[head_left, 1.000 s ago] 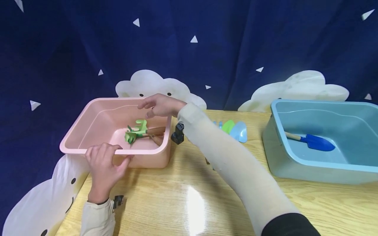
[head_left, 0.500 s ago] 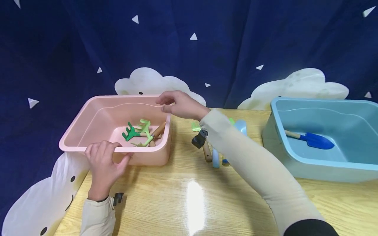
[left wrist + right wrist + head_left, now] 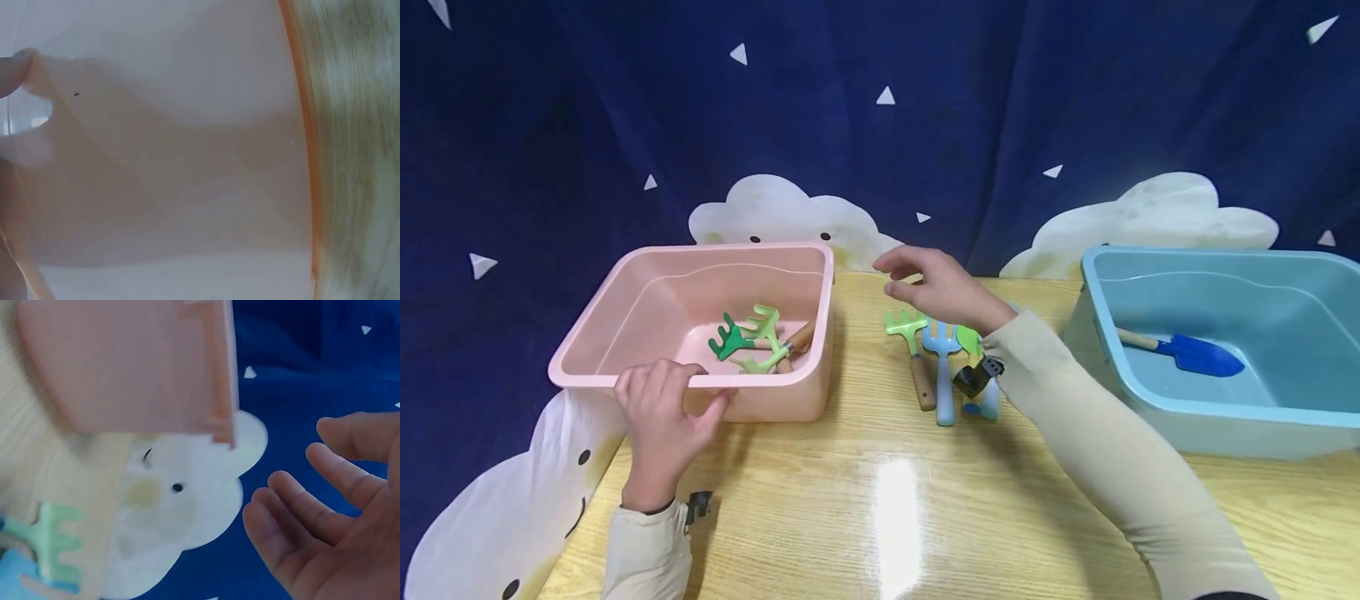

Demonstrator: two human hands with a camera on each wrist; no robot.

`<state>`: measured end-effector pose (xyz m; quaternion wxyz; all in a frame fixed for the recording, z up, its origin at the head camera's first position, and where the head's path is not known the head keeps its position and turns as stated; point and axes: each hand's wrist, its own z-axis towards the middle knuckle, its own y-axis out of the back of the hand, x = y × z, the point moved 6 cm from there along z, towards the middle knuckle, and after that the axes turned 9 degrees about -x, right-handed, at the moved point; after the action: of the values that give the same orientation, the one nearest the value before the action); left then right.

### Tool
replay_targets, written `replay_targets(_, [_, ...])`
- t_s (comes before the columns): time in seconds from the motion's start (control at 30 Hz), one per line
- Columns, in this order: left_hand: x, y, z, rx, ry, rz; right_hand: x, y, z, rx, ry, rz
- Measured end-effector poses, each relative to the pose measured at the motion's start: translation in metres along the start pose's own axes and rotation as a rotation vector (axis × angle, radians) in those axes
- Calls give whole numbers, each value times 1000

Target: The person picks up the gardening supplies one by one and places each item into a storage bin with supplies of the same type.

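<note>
At the front rim of the pink bin (image 3: pixel 587 333), my left hand (image 3: pixel 658 425) grips the edge, fingers over the top and thumb outside. Inside that bin lie a dark green toy rake (image 3: pixel 727 337), a light green rake (image 3: pixel 766 321) and another light green tool with a wooden handle (image 3: pixel 801 336). My right hand (image 3: pixel 936 287) hovers above the tools on the table, fingers relaxed and holding nothing. Beneath and in front of it lie a light green rake with a wooden handle (image 3: pixel 921 375) and a light blue fork (image 3: pixel 944 383). More tools there are partly hidden by the right wrist.
On the right stands a blue bin (image 3: pixel 1150 408) with a blue trowel (image 3: pixel 1206 356) in it. Both bins rest on a wooden table (image 3: pixel 820 500). Behind hangs a dark blue curtain (image 3: pixel 820 108) with white clouds and triangles.
My right hand has moved right, from over the pink bin to above the tools on the table. A light green tool now lies settled in the pink bin. The left hand has stayed put.
</note>
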<state>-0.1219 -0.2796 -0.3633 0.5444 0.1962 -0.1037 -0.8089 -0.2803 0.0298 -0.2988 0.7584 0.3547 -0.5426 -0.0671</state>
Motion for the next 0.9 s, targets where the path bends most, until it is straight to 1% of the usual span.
replay_targets(0.23, [1,-2,-1,-1,6,-10,-46,-16,-17,63,-43,-55])
replay_targets(0.37, [2,-2,-2,-4,6,-18,-69,-31,-28,114,-78,-88])
replay_targets(0.43, [2,-1,-2,-5,8,-15,-78,-40,-32,148,-83,-130])
replay_targets(0.5, [2,0,-2,-6,6,-11,-86,-48,-37,182,-79,-177])
replay_targets(0.63, [1,2,-1,-16,-1,-2,-97,-62,-45,226,-44,-300])
replay_targets(0.73, [0,3,-1,-26,-3,-1,-103,-67,-47,227,-36,-373])
replay_targets(0.9, [0,1,-1,-12,-5,0,-109,-72,-48,200,-31,-411])
